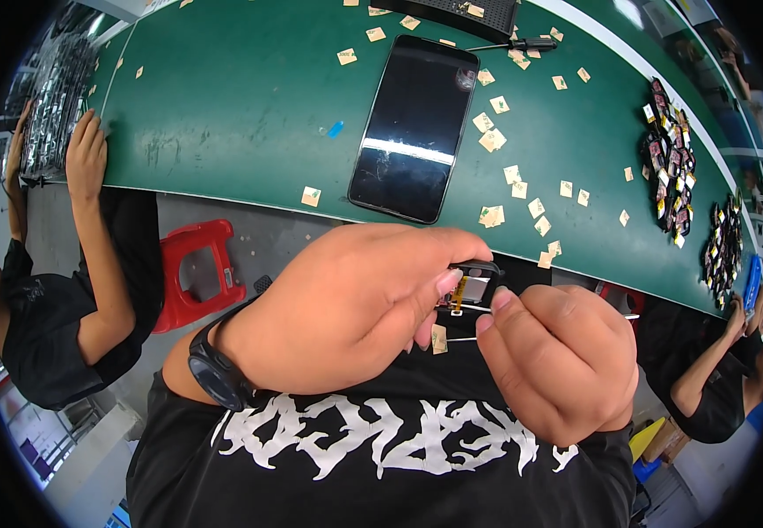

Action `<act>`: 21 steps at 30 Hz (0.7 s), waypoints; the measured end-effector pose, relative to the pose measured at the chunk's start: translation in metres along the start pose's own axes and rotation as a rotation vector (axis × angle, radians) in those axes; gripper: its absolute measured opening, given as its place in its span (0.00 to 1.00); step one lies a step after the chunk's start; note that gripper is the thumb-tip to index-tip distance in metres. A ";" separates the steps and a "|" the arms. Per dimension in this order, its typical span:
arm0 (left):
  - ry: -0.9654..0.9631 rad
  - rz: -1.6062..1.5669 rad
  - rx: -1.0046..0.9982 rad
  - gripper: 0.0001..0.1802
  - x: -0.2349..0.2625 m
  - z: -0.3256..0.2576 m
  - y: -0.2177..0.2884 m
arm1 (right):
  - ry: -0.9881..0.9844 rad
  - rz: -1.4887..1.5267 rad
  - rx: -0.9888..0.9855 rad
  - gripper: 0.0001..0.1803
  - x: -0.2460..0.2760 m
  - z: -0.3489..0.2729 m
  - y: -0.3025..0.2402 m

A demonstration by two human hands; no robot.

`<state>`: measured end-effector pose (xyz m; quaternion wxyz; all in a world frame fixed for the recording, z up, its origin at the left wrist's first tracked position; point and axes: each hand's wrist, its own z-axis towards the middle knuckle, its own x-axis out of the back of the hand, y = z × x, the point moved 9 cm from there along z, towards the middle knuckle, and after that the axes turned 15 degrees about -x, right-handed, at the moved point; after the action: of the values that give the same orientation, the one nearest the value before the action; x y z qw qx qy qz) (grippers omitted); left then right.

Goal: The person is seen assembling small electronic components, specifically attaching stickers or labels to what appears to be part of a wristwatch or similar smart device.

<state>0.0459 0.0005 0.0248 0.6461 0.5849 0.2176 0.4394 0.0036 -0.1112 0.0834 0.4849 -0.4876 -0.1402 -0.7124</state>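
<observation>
My left hand (pixel 381 299), with a dark watch (pixel 216 374) on its wrist, grips a small black device housing (pixel 480 283) just off the table's near edge. Inside the housing show a silvery block and a yellow strip. My right hand (pixel 562 356) is closed in a pinch on a thin pale tool (pixel 478 308); its kind is mostly hidden by the fingers. The tool's visible end reaches toward the device's lower side. Below the device, a small tan paper square (pixel 439 340) shows against my dark shirt.
A large black tablet (pixel 415 128) lies on the green table (pixel 223 114) among scattered tan paper squares (pixel 492 140). Behind it are a screwdriver (pixel 535 44) and a black tray (pixel 452 13). Piles of small assemblies (pixel 670 163) lie right. Co-workers sit on both sides; a red stool (pixel 201 273) stands left.
</observation>
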 end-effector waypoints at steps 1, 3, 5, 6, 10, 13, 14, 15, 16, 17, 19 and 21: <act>0.000 0.000 0.000 0.15 -0.001 -0.001 -0.001 | 0.001 0.000 0.000 0.09 0.000 0.000 0.000; 0.003 0.017 -0.012 0.15 -0.002 -0.002 -0.002 | -0.015 -0.018 0.018 0.08 -0.002 0.000 -0.002; -0.007 -0.019 0.015 0.15 -0.004 -0.003 -0.005 | -0.028 -0.026 0.018 0.08 -0.002 -0.002 -0.002; -0.015 -0.054 0.043 0.16 -0.005 -0.004 -0.008 | -0.042 -0.033 0.020 0.07 -0.002 -0.002 -0.002; -0.022 -0.013 0.021 0.17 -0.003 -0.002 -0.001 | -0.050 0.003 0.002 0.15 -0.002 -0.005 -0.002; -0.019 -0.072 0.039 0.18 -0.003 -0.001 -0.002 | -0.015 0.008 0.000 0.15 0.001 -0.003 -0.001; -0.021 -0.061 0.014 0.19 -0.003 0.001 -0.001 | -0.001 -0.027 0.006 0.11 0.002 -0.002 -0.001; -0.023 -0.051 -0.011 0.19 -0.003 0.002 0.000 | 0.012 -0.062 0.013 0.07 0.003 -0.001 -0.001; -0.024 -0.051 -0.010 0.19 -0.001 0.003 0.000 | 0.012 -0.061 0.013 0.07 0.002 -0.002 0.000; -0.033 -0.036 -0.026 0.20 0.000 0.004 0.002 | 0.022 -0.078 0.014 0.07 0.002 -0.002 0.000; -0.041 -0.022 -0.040 0.20 0.000 0.004 0.003 | 0.031 -0.093 0.015 0.07 0.002 -0.003 0.000; -0.022 -0.079 0.023 0.21 -0.001 0.001 -0.006 | 0.074 -0.157 -0.006 0.08 0.007 -0.003 0.001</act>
<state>0.0481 -0.0004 0.0196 0.6587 0.5880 0.2383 0.4044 0.0022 -0.1179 0.0878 0.4307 -0.4498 -0.1579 -0.7663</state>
